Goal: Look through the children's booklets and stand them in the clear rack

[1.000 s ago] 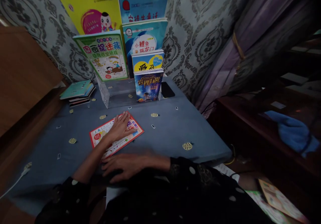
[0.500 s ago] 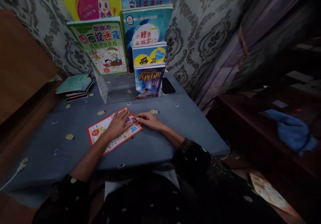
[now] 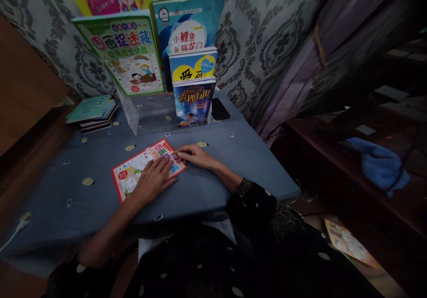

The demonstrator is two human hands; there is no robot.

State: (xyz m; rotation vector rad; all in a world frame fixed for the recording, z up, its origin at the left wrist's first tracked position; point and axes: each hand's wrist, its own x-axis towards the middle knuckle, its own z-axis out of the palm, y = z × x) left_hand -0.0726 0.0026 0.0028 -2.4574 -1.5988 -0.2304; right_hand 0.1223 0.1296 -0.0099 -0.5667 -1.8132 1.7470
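Note:
A red-bordered children's picture book [image 3: 133, 170] lies closed and slanted on the table, its colourful cover facing up. My left hand [image 3: 154, 178] rests flat across the lower right part of the cover, fingers stretched out and slightly spread. At the book's upper right edge, the fingertips and thumb of my right hand [image 3: 193, 155] come together in a pinch on the cover's edge. How much of the edge sits between them is too small to tell. The two hands' fingertips are close to each other.
Behind the book, a clear acrylic stand [image 3: 153, 122] holds several upright books, including a green one [image 3: 133, 62] and a dark blue one [image 3: 193, 104]. A black phone [image 3: 220, 109] lies right of it. Stacked booklets [image 3: 90, 113] lie at left, a white cable [image 3: 16, 229] at the near left edge.
My left hand has slid down and toward the book's near edge, uncovering more of the title. The right hand stays at the book's edge. The view has shifted slightly.

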